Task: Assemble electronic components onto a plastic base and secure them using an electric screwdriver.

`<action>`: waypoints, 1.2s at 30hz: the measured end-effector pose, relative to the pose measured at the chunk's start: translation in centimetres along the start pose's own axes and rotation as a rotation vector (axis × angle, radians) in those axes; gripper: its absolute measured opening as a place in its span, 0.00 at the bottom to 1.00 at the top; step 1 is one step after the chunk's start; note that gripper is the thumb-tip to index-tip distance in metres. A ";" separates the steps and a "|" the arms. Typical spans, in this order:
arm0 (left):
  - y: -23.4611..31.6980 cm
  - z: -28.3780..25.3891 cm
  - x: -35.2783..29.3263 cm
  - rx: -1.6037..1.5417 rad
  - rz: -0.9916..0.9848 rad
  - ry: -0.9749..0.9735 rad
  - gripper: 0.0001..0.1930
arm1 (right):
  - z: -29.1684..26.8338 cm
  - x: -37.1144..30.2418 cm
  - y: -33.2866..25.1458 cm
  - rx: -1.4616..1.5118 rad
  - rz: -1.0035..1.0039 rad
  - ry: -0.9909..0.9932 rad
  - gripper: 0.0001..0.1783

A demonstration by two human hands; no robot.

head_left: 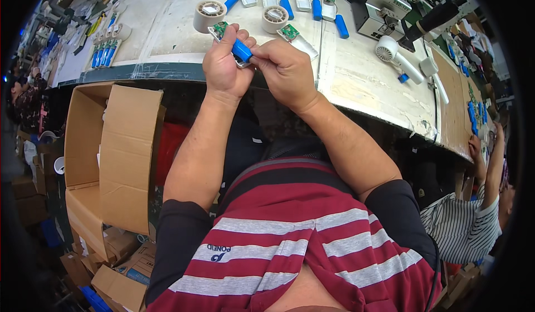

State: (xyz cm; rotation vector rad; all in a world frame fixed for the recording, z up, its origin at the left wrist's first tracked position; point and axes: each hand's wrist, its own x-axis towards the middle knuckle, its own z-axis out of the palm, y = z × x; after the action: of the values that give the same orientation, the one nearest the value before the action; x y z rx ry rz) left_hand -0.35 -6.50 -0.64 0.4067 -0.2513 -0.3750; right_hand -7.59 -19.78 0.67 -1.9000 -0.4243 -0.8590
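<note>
My left hand (225,75) is closed round the handle half of a small handheld fan, whose white edge and green circuit board (220,28) show above the thumb. A blue cylindrical battery (241,50) lies slantwise over that handle. At the battery's near end, the thumb and forefinger of my right hand (290,72) are pinched together against it. Just beyond my left hand sits a round white fan head (209,14), apparently joined to the held handle. Another fan head (275,18) with an open white handle (304,45) and its own board rests beyond my right hand.
Several open fan handles with boards and blue batteries (317,9) line the far bench (167,28). At right are an assembled white fan (399,61) and a metal box device (379,22). A cardboard box (128,145) stands left below the bench. A co-worker (468,223) works at right.
</note>
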 end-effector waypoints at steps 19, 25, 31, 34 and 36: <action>-1.7 -0.2 0.1 -0.049 -0.037 0.087 0.05 | -1.1 -0.6 1.3 0.033 0.030 -0.011 0.05; -2.0 -0.9 0.2 -0.005 -0.059 0.117 0.04 | -1.5 -0.7 1.7 0.016 0.086 -0.078 0.06; -2.5 -0.4 0.1 -0.041 -0.075 0.137 0.04 | -1.8 -0.8 1.8 -0.037 0.097 -0.081 0.06; -2.8 -0.3 0.1 -0.041 -0.075 0.164 0.04 | -1.7 -0.8 1.8 -0.041 0.110 -0.067 0.06; -3.1 -0.5 0.3 -0.055 -0.074 0.197 0.04 | -1.8 -0.8 1.9 -0.071 0.098 -0.066 0.06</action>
State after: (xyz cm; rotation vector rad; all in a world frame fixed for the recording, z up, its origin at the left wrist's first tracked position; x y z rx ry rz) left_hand -0.91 -9.09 -2.38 0.3966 -0.0344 -0.4105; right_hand -7.66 -22.17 -0.59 -2.0012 -0.3408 -0.7572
